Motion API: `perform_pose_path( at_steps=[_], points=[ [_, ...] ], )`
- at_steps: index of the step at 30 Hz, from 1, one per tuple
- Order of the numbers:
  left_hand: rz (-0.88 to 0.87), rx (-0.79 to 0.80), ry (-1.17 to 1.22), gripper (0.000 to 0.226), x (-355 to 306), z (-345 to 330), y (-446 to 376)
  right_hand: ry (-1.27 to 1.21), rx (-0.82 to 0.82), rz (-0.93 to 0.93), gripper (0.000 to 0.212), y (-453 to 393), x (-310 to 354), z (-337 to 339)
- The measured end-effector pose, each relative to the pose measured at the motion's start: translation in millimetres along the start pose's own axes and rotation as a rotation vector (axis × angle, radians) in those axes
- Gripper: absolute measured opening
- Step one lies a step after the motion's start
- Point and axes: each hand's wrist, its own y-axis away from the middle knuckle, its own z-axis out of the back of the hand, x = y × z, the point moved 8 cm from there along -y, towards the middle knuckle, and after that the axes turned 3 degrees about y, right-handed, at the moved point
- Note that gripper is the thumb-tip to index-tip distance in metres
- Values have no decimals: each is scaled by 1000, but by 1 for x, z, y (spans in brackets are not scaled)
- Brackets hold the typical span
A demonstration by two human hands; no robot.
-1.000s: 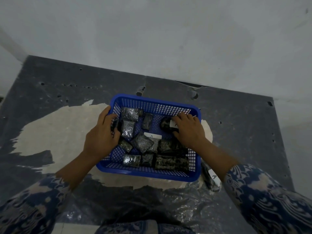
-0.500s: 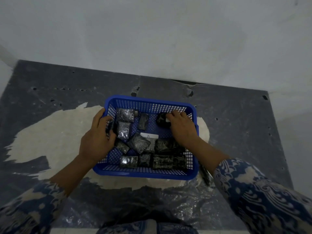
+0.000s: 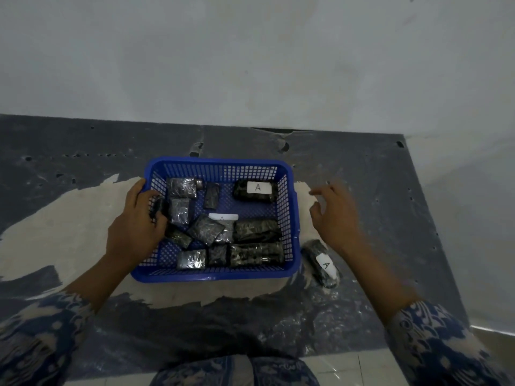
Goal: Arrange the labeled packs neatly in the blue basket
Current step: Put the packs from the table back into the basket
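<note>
1. Labeled pack [image 3: 320,262] lies outside the blue basket [image 3: 220,274], at its 4 o'clock; likely soft, light, slippery, so best grasped across its middle.
2. Right hand [image 3: 334,215] hovers above, loosely open, empty.
3. Left hand [image 3: 133,227] holds the basket's 9 o'clock rim and a small dark pack [image 3: 159,208].

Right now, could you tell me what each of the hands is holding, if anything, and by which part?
The left hand grips a small dark pack around its middle, at the blue basket's left wall. The right hand holds nothing.
</note>
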Motion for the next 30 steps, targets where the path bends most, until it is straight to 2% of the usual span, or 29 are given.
perform_pose_path(
  at_steps=[6, 9, 13, 18, 20, 23, 25, 27, 30],
  points=[
    [9, 10, -65, 41, -1, 0, 0, -8, 245, -197, 24, 85, -48, -28],
    [25, 20, -71, 40, 0, -1, 0, 24, 321, -252, 44, 118, -58, -41],
    [27, 33, -82, 38, -3, -1, 0, 13, 311, -297, 59, 133, -66, -49],
    [43, 35, -96, 37, -5, 0, 0, -53, 341, -368, 63, 130, -74, -51],
    [38, 33, -93, 37, -6, 0, 0, -130, 276, -419, 62, 118, -74, -36],
    [34, 27, -72, 37, -4, 0, 0, -299, 113, -389, 51, 85, -58, -1],
    [25, 17, -52, 39, -4, -1, 0, -380, 70, -338, 52, 60, -38, 18],
    [7, 8, -35, 42, -3, -1, 1, -445, 104, -257, 44, 38, -12, 26],
    [-9, -2, -5, 44, 0, -2, 1, -439, 281, -97, 35, 10, 29, 15]
  ],
)
